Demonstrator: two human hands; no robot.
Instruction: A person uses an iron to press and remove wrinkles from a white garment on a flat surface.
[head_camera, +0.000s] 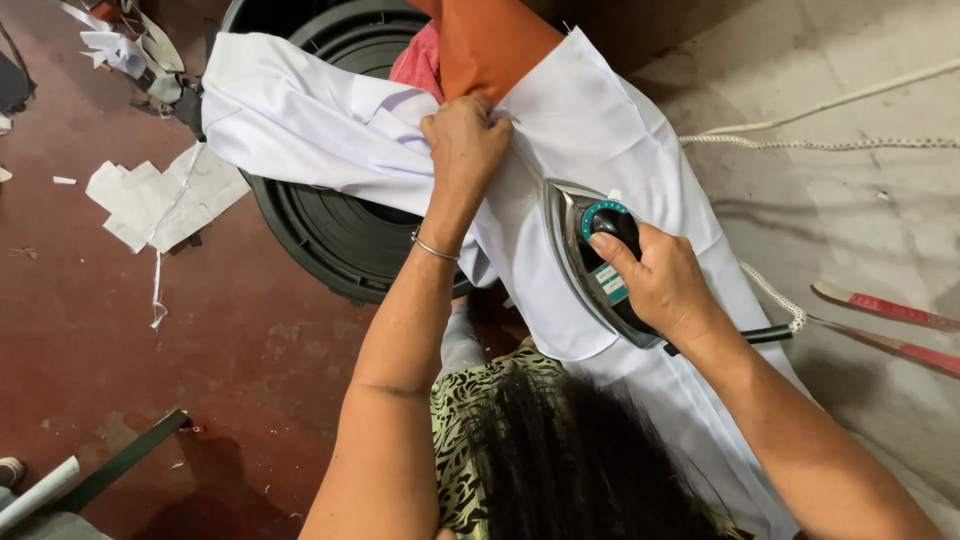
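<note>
The person is ironing: the left hand (465, 140) bunches its fingers on the white garment (590, 130) spread over the counter (850, 220), the right hand (660, 280) grips the iron (585, 255) on it, likely needing smooth strokes next.

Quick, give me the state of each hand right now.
Left hand: closed, gripping the white garment.
Right hand: closed around the handle of the iron.
</note>
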